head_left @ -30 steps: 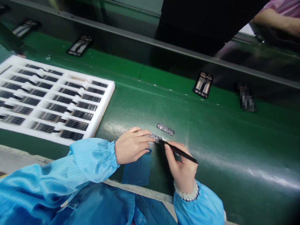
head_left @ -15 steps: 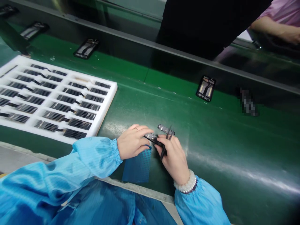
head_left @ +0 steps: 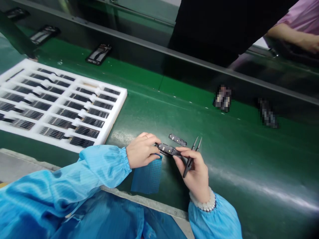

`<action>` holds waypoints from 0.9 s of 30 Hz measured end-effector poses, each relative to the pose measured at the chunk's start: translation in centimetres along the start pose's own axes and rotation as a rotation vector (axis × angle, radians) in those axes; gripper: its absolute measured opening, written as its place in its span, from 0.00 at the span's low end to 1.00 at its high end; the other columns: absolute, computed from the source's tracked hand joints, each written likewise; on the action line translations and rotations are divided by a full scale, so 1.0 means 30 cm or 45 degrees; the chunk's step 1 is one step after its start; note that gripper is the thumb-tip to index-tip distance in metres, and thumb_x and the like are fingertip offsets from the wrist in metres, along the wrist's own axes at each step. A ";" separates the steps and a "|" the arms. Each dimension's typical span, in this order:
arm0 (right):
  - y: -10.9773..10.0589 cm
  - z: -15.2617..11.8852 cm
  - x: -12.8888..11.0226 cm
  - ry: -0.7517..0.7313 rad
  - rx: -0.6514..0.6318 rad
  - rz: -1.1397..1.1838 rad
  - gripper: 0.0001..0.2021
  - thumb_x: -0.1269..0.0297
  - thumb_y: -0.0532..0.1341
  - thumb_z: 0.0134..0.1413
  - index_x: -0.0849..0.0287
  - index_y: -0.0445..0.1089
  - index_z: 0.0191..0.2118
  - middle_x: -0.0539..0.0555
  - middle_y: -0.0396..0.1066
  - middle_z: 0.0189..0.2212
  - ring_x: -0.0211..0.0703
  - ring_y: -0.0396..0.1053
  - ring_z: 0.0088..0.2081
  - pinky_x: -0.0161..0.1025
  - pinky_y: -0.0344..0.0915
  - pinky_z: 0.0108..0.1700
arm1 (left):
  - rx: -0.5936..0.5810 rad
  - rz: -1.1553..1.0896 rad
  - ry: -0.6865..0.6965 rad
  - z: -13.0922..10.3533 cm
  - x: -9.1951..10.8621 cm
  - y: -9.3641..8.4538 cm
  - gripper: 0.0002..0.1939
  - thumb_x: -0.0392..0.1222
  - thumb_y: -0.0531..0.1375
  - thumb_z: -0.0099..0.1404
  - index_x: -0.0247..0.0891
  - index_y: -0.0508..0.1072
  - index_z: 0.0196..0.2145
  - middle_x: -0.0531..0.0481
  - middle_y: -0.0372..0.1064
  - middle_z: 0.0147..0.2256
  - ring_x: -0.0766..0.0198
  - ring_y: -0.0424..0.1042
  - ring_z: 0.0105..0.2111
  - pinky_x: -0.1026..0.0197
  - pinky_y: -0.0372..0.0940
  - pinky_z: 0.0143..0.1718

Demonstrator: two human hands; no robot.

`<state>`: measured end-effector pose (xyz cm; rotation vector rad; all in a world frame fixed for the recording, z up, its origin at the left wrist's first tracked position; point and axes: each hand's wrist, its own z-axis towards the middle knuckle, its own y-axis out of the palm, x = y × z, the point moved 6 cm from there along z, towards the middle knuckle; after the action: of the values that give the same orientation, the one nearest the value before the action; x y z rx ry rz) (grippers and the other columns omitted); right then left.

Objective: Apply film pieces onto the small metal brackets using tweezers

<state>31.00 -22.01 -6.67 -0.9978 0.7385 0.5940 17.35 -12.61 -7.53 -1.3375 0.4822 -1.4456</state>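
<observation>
Above the green bench I hold a narrow black electronic part (head_left: 169,150), a small strip with a bright spot on it. My left hand (head_left: 142,151) pinches its left end; the fingers partly hide it. A dark edge shows just beneath, maybe a second piece. At the other end, the thumb and forefinger of my right hand (head_left: 195,169) grip the part. Black tweezers (head_left: 188,164) are also held in that hand, their tips apart and pointing away. A similar black strip (head_left: 177,139) lies on the bench just beyond. Under my left fingers lies a blue perforated sheet (head_left: 146,177).
To the left sits a white foam tray (head_left: 123,96) with rows of black parts. Phone-like units, including one phone frame (head_left: 99,54), lie along the bright green strip (head_left: 147,76) behind. Across it, a person's arm (head_left: 286,33) in a pink sleeve is visible.
My right hand has moved right and the tweezers have swung, tips now right of the loose strip. More of the held part shows between my hands. The view has shifted slightly.
</observation>
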 end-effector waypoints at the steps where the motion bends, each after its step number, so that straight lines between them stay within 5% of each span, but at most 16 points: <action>1: -0.007 0.000 0.012 0.035 0.048 0.029 0.10 0.71 0.62 0.52 0.54 0.62 0.38 0.55 0.72 0.38 0.43 0.72 0.40 0.41 0.69 0.41 | 0.004 -0.004 -0.004 -0.001 -0.004 0.001 0.09 0.44 0.59 0.63 0.38 0.76 0.30 0.48 0.69 0.41 0.59 0.66 0.43 0.56 0.56 0.44; 6: -0.047 0.041 0.072 0.033 0.256 -0.059 0.10 0.67 0.63 0.51 0.55 0.62 0.38 0.55 0.71 0.37 0.47 0.69 0.43 0.48 0.66 0.46 | -0.030 -0.028 -0.008 -0.002 -0.009 0.005 0.09 0.44 0.58 0.64 0.39 0.75 0.31 0.49 0.70 0.42 0.60 0.66 0.43 0.56 0.55 0.45; 12: -0.040 0.085 0.117 0.018 0.122 -0.347 0.09 0.63 0.62 0.52 0.55 0.66 0.40 0.56 0.71 0.39 0.51 0.65 0.46 0.54 0.61 0.50 | 0.017 -0.041 -0.006 0.001 0.017 -0.027 0.10 0.44 0.57 0.64 0.39 0.75 0.30 0.47 0.68 0.46 0.58 0.66 0.44 0.56 0.54 0.43; 17: -0.076 0.021 0.046 0.085 0.363 -0.013 0.11 0.67 0.55 0.60 0.55 0.64 0.48 0.56 0.72 0.40 0.46 0.69 0.45 0.50 0.63 0.48 | 0.004 -0.227 -0.095 0.001 0.012 -0.037 0.08 0.45 0.59 0.63 0.40 0.75 0.30 0.53 0.72 0.30 0.66 0.67 0.34 0.61 0.52 0.36; 22: -0.005 -0.057 0.002 0.272 0.111 0.515 0.14 0.64 0.53 0.62 0.54 0.65 0.52 0.51 0.72 0.27 0.37 0.70 0.25 0.37 0.69 0.26 | -0.047 -0.314 -0.149 0.007 -0.004 -0.033 0.07 0.43 0.60 0.62 0.38 0.75 0.29 0.54 0.72 0.26 0.68 0.68 0.31 0.63 0.53 0.35; 27: 0.009 -0.066 0.001 0.388 0.104 0.639 0.10 0.66 0.58 0.59 0.54 0.69 0.46 0.51 0.74 0.28 0.39 0.73 0.27 0.37 0.73 0.28 | -0.083 -0.342 -0.175 0.008 -0.012 -0.027 0.09 0.44 0.60 0.62 0.38 0.76 0.29 0.54 0.72 0.26 0.68 0.68 0.30 0.64 0.53 0.35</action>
<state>30.27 -23.68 -7.51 -0.8360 1.2937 0.8453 17.17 -11.94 -6.95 -1.5888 0.2682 -1.5517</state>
